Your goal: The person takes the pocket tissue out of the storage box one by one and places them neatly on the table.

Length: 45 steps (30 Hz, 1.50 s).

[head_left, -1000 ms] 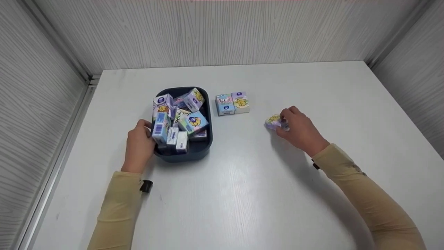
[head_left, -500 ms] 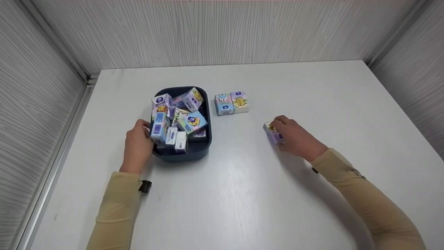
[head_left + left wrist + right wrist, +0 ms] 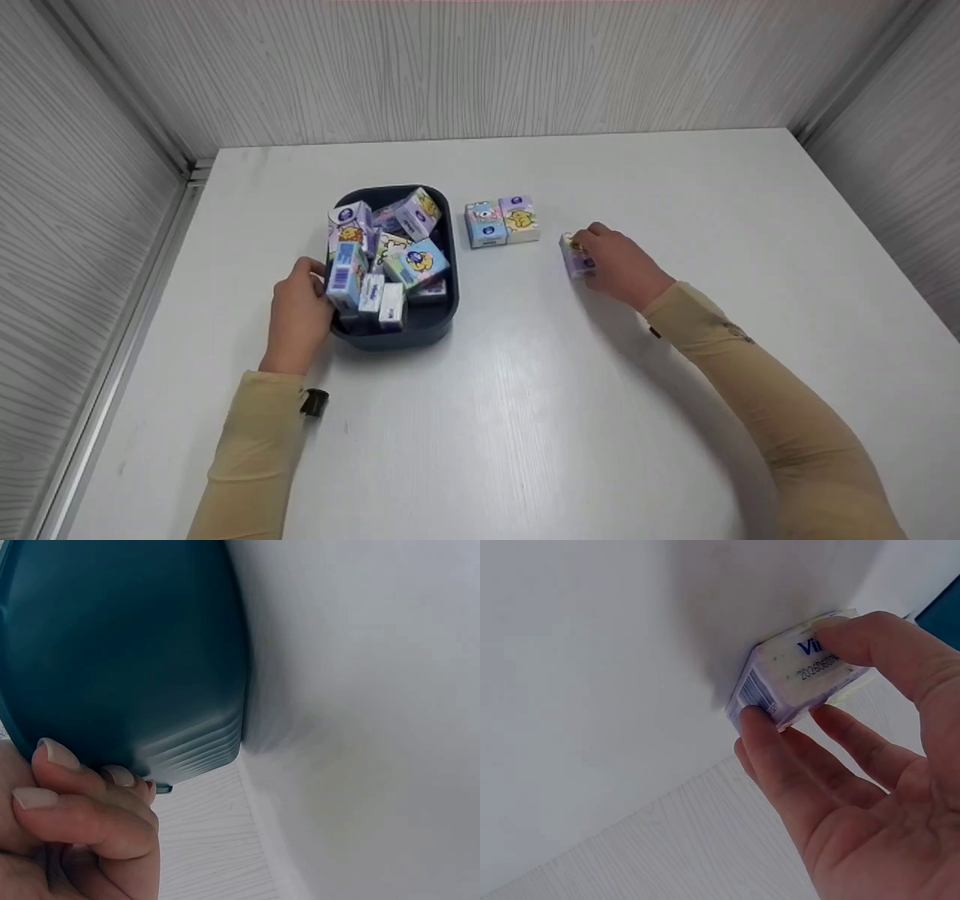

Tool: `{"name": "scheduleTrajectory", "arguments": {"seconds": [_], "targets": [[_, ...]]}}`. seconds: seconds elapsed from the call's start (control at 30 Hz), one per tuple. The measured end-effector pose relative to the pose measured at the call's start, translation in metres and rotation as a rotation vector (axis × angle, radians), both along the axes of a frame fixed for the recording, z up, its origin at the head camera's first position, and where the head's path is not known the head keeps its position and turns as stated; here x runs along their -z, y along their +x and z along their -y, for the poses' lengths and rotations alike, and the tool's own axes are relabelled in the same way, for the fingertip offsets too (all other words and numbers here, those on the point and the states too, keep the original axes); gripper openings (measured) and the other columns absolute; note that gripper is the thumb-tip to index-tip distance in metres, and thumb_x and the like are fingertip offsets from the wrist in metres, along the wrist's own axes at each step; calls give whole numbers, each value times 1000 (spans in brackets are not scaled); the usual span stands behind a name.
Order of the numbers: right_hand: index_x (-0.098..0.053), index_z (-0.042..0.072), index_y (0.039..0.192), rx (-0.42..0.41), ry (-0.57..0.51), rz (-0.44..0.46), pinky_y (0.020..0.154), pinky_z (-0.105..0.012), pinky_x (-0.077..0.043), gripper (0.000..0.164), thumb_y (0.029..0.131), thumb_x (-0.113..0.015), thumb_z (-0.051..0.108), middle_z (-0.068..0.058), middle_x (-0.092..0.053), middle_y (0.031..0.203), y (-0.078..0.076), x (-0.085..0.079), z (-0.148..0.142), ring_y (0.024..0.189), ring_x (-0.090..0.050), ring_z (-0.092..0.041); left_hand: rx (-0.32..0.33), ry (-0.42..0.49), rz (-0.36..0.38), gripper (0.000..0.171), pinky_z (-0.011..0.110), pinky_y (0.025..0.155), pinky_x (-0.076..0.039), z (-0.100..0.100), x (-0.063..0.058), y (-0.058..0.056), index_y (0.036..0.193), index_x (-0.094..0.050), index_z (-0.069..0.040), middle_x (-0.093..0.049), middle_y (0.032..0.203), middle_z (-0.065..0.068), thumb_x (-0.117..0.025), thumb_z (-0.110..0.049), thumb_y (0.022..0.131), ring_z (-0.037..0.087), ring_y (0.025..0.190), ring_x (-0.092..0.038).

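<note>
In the head view, my right hand (image 3: 622, 266) pinches a purple-and-yellow tissue pack (image 3: 576, 257) low over the white table. Thumb and fingers sit on opposite sides of this tissue pack (image 3: 795, 675) in the right wrist view, where its barcode and printed end show. A dark blue-green plastic bin (image 3: 397, 341) stands on the left, heaped with several small tissue packs (image 3: 417, 264). At the bin's left side, my left hand (image 3: 297, 315) holds the rim; its curled fingers (image 3: 97, 821) touch the edge in the left wrist view.
Right of the bin, a blue tissue pack (image 3: 486, 225) and a purple-and-yellow tissue pack (image 3: 519, 220) lie side by side, touching. Grey wood-grain panels (image 3: 480, 71) wall the white table (image 3: 465, 435) at the back and both sides.
The right hand turned the tissue pack more upright in the head view, drew it nearer, then carried it away and left towards the pair of packs. Left hand and bin stayed put.
</note>
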State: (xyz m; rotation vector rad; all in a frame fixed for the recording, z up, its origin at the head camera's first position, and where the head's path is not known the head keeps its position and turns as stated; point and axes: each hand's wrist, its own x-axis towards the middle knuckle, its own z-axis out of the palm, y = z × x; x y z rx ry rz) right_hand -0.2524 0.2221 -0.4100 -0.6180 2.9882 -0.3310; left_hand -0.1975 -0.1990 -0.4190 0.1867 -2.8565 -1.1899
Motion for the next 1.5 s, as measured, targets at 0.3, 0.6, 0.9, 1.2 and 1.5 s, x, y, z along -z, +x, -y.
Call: {"name": "scheduleTrajectory", "arguments": {"seconds": [0.3,0.6,0.9,1.2,1.5], "targets": [[-53,1,129,94,-14,43,92,-45,-43,53,80,-71,-1,-15,-56,115,-37,0,14,102,-55,-29,-1,2,13,30,36,61,-42,-1,0,1,121,-47,2,-52,83,14,-47,2,91,25,72,-50],[-56,-3,125,97,-23,-13,93,-44,-43,47,80,-70,-5,-17,-60,114,-53,1,25,107,-56,-31,-2,-21,-18,29,36,60,-40,0,0,2,120,-47,3,-51,81,13,-47,2,91,25,70,-49],[-54,-2,129,150,-72,4,97,-43,-40,46,84,-63,-8,-17,-60,119,-62,1,36,114,-53,-31,-9,-5,23,31,36,63,-42,-2,-2,2,122,-46,2,-52,86,14,-47,1,92,26,75,-49],[-54,0,130,144,-82,-6,98,-43,-39,43,87,-59,-7,-16,-60,122,-64,2,41,115,-52,-31,-10,-4,17,30,36,61,-42,-2,-1,2,121,-46,1,-52,85,14,-46,1,91,26,73,-50],[-56,-1,127,113,-87,-12,97,-42,-40,42,86,-57,-8,-16,-61,120,-66,2,43,114,-53,-31,-1,-14,-30,30,36,61,-40,-1,0,3,120,-47,3,-52,82,14,-46,4,90,26,71,-48]]}}
